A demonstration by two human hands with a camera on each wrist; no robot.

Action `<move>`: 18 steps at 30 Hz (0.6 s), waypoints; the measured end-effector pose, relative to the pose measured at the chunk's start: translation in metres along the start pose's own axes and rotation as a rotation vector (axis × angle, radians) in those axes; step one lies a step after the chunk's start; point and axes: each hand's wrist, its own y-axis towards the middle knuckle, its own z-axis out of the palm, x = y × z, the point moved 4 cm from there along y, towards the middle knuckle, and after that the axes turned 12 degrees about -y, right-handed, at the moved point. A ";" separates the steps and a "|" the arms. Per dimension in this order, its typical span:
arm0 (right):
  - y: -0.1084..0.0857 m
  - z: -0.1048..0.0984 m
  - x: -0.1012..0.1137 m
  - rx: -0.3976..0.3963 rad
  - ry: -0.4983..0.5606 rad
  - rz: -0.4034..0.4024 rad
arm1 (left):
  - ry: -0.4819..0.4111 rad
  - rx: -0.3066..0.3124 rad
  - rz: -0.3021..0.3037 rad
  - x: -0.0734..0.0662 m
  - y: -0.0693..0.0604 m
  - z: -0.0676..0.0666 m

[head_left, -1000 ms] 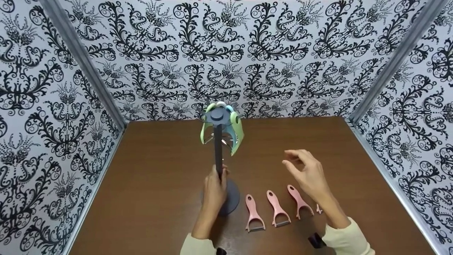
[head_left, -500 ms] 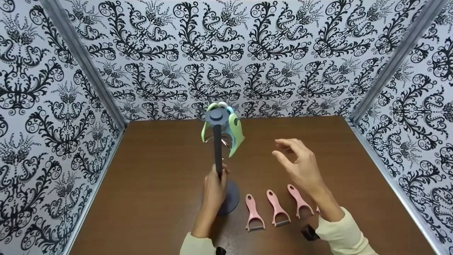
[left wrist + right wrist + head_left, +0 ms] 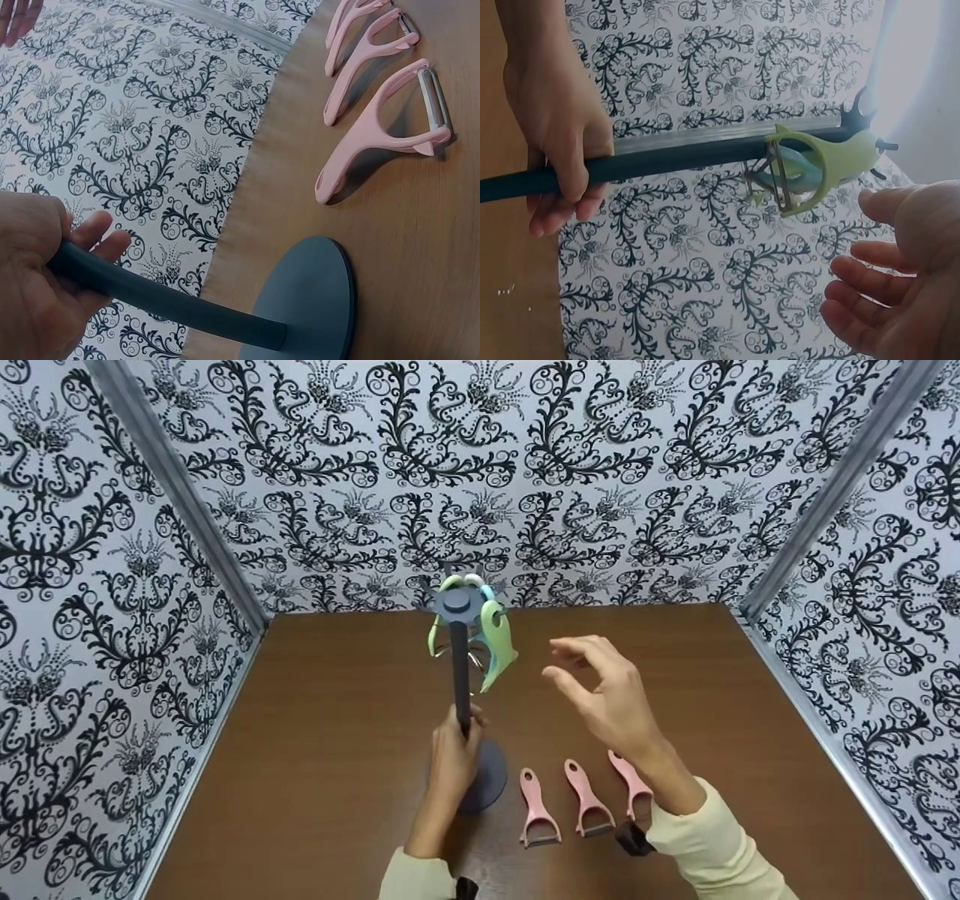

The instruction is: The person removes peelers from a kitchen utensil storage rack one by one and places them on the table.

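As the left grip [image 3: 454, 754] is holding the tall dark-grey stand [image 3: 460, 675], the nearer, empty right grip [image 3: 611, 694] is floating just right of a light-green Y-shaped peeler [image 3: 501, 649] that is hanging handle-up from the stand's top.

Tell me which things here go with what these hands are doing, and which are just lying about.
In the job:
stand, gripped by the left hand
green peeler hanging from it, near the right hand
pink peelers, probably: same kind of tool, though neither hand holds them

Only surroundings, it seems:
table
patterned wall
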 end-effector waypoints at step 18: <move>0.019 0.029 0.038 -0.145 0.075 0.030 | 0.014 0.005 -0.032 0.004 0.002 0.001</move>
